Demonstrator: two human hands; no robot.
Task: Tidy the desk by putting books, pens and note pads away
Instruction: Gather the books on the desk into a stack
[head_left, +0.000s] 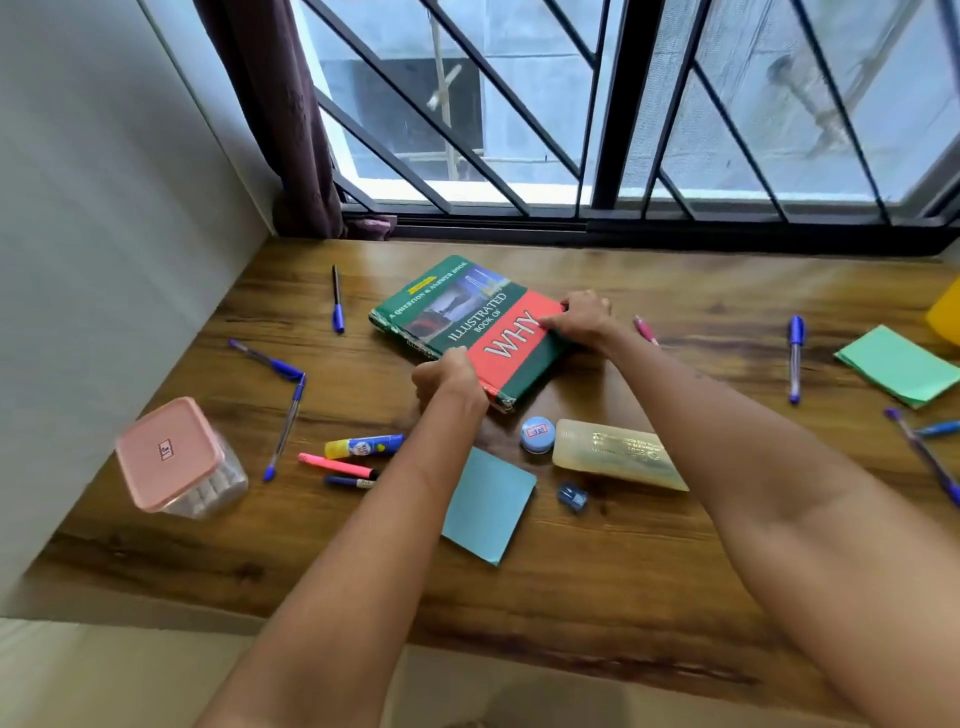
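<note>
While both hands, left (447, 376) and right (582, 317), grip the book (467, 327), their fingertips are hidden beneath its edges.

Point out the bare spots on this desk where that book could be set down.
Bare wood runs along the desk's near edge, below the blue note pad. Another patch lies between the pink pen and the upright blue pen. Crowded: around the glue stick, and the right edge by the green note pad.

Wooden desk (623, 561) under barred window (519, 104), purple curtain (270, 104) at left — pink-lidded clear jar (179, 460) tilted near the left edge, glue stick (363, 446), small blue round tin (537, 434) just beside a beige pouch (618, 454), blue sharpener (573, 496).
</note>
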